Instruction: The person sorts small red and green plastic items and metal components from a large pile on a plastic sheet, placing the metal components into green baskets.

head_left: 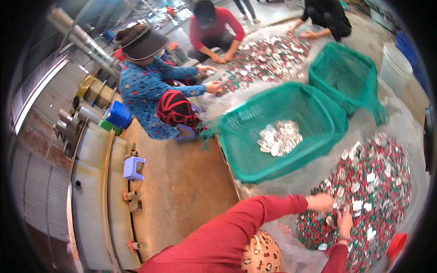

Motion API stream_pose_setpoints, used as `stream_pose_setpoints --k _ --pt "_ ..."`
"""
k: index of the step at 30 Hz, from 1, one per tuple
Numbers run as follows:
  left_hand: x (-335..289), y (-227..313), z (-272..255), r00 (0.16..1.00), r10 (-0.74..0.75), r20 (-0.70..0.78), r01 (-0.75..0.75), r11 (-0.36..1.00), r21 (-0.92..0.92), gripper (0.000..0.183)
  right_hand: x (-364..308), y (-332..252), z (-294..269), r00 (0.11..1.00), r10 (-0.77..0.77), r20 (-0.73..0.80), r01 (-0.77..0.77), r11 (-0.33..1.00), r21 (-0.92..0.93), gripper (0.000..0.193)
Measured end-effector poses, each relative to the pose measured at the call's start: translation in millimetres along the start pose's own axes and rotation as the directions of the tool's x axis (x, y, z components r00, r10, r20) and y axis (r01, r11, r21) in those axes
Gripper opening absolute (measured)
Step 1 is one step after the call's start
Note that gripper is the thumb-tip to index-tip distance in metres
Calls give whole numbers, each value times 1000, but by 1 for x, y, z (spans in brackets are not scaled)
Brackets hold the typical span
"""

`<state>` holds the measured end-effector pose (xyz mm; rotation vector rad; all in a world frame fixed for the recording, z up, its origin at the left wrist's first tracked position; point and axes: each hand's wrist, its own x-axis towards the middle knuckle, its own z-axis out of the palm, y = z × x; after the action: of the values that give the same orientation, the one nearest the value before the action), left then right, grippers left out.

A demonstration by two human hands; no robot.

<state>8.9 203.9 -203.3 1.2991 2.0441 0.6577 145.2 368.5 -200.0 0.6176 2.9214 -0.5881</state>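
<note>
My left hand (321,202) is closed over the near edge of a large pile of small red and green pieces (387,200) mixed with flat white, shiny pieces. Just beside it, my right hand (345,223) has its fingers drawn together at the same spot. What either hand grips is too small and blurred to name. Beyond my hands, a green mesh-lined basket (232,157) holds a heap of flat white oval pieces (280,138). A second green basket (343,75) stands behind it, covered in the same netting.
A person in blue patterned clothes (145,98), one in red (218,27) and one in black (330,18) work at another mixed pile (268,59). A purple stool (133,168) stands on the brown floor. A white bucket (395,63) is at right, a red object (397,245) nearer.
</note>
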Motion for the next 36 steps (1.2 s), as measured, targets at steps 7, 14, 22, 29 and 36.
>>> stream_pose_setpoints --k 7,14,22,29,36 --pt "-65 -7 -114 978 130 163 155 66 -986 23 -16 -50 11 1000 6 20 -6 1000 5 26" --pt "-69 -17 -79 918 -390 76 389 846 -364 35 -45 -49 -41 966 248 70 -256 901 349 44" --pt "-81 -12 -48 899 -437 -38 427 852 303 41 -45 -73 -4 998 51 -31 -42 970 241 27" --pt "-59 -1 -80 971 -154 181 237 682 -692 32 -85 -29 -57 953 227 200 -109 -357 928 10" --pt "-26 11 -83 965 231 123 185 -268 -946 39 -124 2 -52 838 418 351 -488 287 824 22"
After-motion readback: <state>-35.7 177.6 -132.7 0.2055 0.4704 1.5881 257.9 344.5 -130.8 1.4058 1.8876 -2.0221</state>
